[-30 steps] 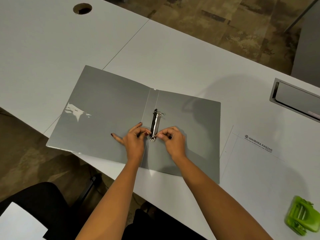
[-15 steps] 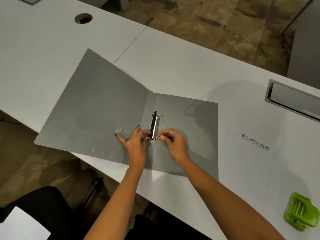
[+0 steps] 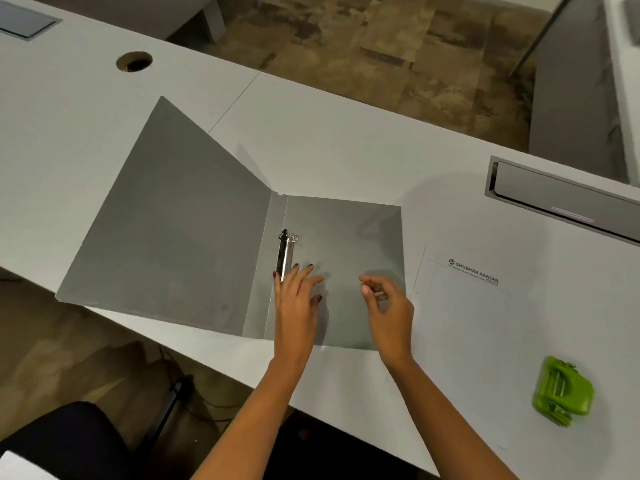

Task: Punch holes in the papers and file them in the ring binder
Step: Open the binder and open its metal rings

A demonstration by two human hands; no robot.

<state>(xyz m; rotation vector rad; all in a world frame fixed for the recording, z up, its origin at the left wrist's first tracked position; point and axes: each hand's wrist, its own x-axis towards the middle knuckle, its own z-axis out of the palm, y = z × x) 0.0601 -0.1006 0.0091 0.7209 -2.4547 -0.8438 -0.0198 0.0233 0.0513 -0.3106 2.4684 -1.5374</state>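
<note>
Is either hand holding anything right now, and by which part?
Nothing is held. The left hand rests flat on the open ring binder by its ring mechanism; the right hand hovers over the cover, fingers loosely curled, empty.

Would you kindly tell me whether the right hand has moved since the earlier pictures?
Yes. The right hand has left the ring mechanism and moved rightward, toward the paper.

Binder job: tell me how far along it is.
Done: the binder lies open on the desk, its ring clip exposed. In hand: the left hand rests flat by the clip; the right hand hovers over the right cover, holding nothing. Left: the paper lies outside the binder and the hole punch sits apart, so filing remains; whether holes are punched is unclear.
</note>
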